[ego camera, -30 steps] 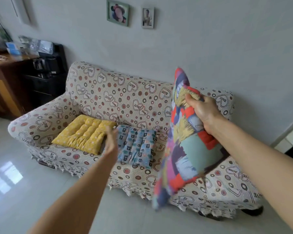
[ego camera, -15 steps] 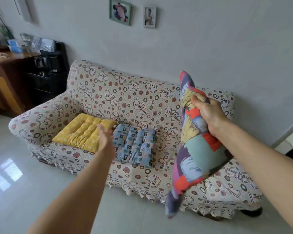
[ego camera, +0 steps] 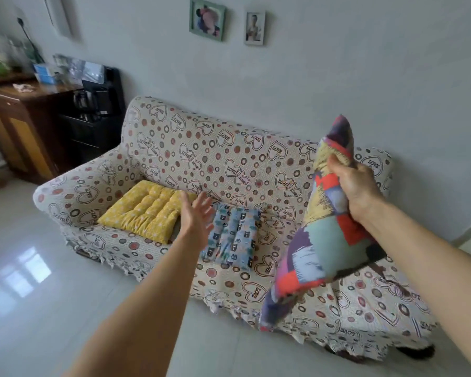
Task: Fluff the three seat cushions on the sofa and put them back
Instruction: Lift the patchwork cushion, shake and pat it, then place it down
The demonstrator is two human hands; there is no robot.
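Multicoloured patchwork cushion [ego camera: 324,248], soft and plump, is hanging tilted in the air over the right end of the seat, one corner pointing up, the lowest corner dangling past the seat's front edge. Right hand [ego camera: 356,191] is clenching its upper edge, fingers bunching the fabric. Left hand [ego camera: 197,216] is reaching forward, released, fingers spread, holding nothing. Glossy pale floor [ego camera: 38,295] is reflecting bright patches. Sofa [ego camera: 229,159] is wearing a cream woven cover printed with hearts, LOVE lettering and circles, with a fringed hem. Yellow cushion [ego camera: 147,209], square and tufted, is lying flat on the left seat. Blue cushion [ego camera: 233,239], ribbed quilting with small printed figures, is lying flat on the middle seat just beside it; cannot tell if they are touching. Wooden cabinet [ego camera: 17,126] and black stand [ego camera: 98,126] are standing left of the sofa. Two framed pictures [ego camera: 207,19] are hanging on the grey wall.
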